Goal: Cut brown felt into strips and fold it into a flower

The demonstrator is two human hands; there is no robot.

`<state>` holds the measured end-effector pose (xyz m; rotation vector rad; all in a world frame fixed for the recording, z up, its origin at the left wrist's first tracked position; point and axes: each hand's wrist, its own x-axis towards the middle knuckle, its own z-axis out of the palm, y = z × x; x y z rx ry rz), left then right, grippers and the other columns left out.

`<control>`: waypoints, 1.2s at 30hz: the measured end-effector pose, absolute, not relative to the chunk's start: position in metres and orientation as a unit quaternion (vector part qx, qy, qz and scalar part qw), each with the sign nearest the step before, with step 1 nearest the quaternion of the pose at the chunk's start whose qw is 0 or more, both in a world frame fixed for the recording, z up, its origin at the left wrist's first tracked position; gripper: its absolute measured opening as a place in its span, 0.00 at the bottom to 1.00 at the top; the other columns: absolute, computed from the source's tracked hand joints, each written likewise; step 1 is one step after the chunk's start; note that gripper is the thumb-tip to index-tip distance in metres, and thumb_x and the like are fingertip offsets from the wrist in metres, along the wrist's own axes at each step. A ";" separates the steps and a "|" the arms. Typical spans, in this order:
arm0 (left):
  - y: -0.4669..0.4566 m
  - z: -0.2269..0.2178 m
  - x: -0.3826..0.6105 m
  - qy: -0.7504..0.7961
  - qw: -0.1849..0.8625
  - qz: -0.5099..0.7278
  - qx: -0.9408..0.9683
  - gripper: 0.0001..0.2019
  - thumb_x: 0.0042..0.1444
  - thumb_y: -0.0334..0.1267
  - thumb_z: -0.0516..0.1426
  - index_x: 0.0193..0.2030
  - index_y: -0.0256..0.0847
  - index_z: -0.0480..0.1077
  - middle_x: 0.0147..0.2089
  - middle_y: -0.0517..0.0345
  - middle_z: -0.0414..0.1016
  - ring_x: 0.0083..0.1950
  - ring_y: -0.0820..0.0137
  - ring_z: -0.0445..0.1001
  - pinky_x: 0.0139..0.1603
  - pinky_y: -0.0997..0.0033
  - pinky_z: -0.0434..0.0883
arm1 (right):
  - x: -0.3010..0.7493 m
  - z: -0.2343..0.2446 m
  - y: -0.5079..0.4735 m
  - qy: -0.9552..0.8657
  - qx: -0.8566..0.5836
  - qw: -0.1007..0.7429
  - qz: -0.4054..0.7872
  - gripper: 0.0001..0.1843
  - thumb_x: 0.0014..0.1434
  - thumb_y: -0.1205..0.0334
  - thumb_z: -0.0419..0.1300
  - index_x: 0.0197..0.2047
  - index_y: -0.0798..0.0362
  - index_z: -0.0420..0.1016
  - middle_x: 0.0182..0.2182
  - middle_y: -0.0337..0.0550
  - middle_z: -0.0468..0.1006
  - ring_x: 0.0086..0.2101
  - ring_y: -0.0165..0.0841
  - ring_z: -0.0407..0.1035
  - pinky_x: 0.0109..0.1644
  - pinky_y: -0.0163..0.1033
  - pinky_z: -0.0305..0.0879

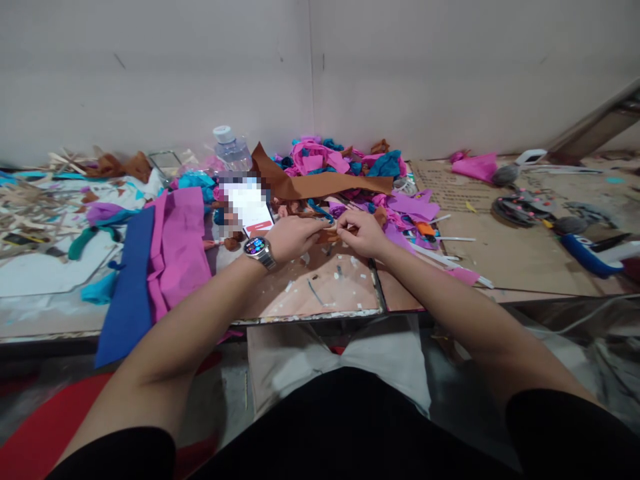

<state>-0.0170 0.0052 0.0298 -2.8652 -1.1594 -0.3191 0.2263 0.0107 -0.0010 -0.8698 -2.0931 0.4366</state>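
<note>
My left hand, with a wristwatch on its wrist, and my right hand meet over a brown board at the table's middle. Both hands pinch a small brown felt piece between their fingertips. Just beyond the hands lies a long brown felt strip and a heap of pink, blue and brown felt scraps. A phone lies just left of my left hand.
Folded pink felt and blue felt hang over the table's front edge at left. A plastic bottle stands behind the phone. Paper strips litter the far left. A glue gun and tools lie at right.
</note>
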 end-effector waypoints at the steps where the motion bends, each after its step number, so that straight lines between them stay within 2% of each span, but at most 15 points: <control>1: 0.005 0.030 -0.016 -0.379 0.021 -0.097 -0.920 0.22 0.69 0.38 0.49 0.67 0.48 0.71 0.57 0.49 0.82 0.53 0.57 0.82 0.50 0.62 0.72 | 0.225 -0.001 0.010 -0.830 -0.341 0.405 0.173 0.05 0.59 0.61 0.60 0.31 0.50 0.73 0.31 0.42 0.79 0.33 0.37 0.73 0.43 0.43 0.66; 6: 0.003 0.032 -0.014 -0.396 0.052 -0.052 -0.915 0.26 0.67 0.33 0.49 0.71 0.49 0.66 0.56 0.49 0.83 0.51 0.57 0.83 0.49 0.61 0.72 | 0.222 -0.002 0.007 -0.832 -0.333 0.411 0.168 0.05 0.59 0.62 0.60 0.31 0.50 0.74 0.30 0.42 0.79 0.33 0.36 0.72 0.42 0.43 0.65; 10: 0.003 0.035 -0.015 -0.395 0.073 -0.046 -0.915 0.26 0.68 0.34 0.49 0.71 0.49 0.67 0.58 0.50 0.82 0.52 0.56 0.82 0.48 0.60 0.72 | 0.222 -0.001 0.008 -0.830 -0.333 0.415 0.168 0.05 0.58 0.62 0.60 0.31 0.51 0.74 0.30 0.42 0.79 0.32 0.36 0.72 0.41 0.42 0.65; 15: 0.004 0.037 -0.017 -0.395 0.066 -0.042 -0.915 0.26 0.66 0.32 0.50 0.69 0.49 0.67 0.63 0.51 0.78 0.56 0.57 0.80 0.54 0.59 0.71 | 0.222 0.000 0.008 -0.827 -0.340 0.415 0.168 0.05 0.59 0.62 0.60 0.31 0.50 0.74 0.29 0.42 0.79 0.32 0.36 0.72 0.40 0.42 0.64; 20: 0.008 0.035 -0.020 -0.400 0.063 -0.040 -0.913 0.23 0.65 0.31 0.50 0.64 0.47 0.71 0.58 0.52 0.80 0.54 0.59 0.80 0.52 0.59 0.71 | 0.225 -0.001 0.009 -0.823 -0.351 0.417 0.162 0.05 0.59 0.62 0.60 0.31 0.51 0.74 0.30 0.42 0.79 0.33 0.37 0.71 0.42 0.43 0.64; 29: 0.010 0.037 -0.025 -0.427 0.073 -0.032 -0.901 0.21 0.65 0.32 0.49 0.60 0.44 0.74 0.57 0.51 0.81 0.51 0.56 0.80 0.51 0.57 0.70 | 0.229 -0.003 0.012 -0.814 -0.369 0.421 0.156 0.04 0.58 0.65 0.60 0.31 0.51 0.75 0.32 0.43 0.79 0.34 0.37 0.72 0.42 0.43 0.64; 36: 0.004 0.038 -0.020 -0.415 0.074 -0.049 -0.905 0.22 0.63 0.33 0.51 0.63 0.44 0.70 0.56 0.51 0.81 0.50 0.55 0.81 0.46 0.58 0.69 | 0.225 -0.004 0.011 -0.823 -0.356 0.413 0.157 0.05 0.59 0.64 0.61 0.31 0.51 0.75 0.30 0.42 0.80 0.34 0.37 0.72 0.43 0.43 0.65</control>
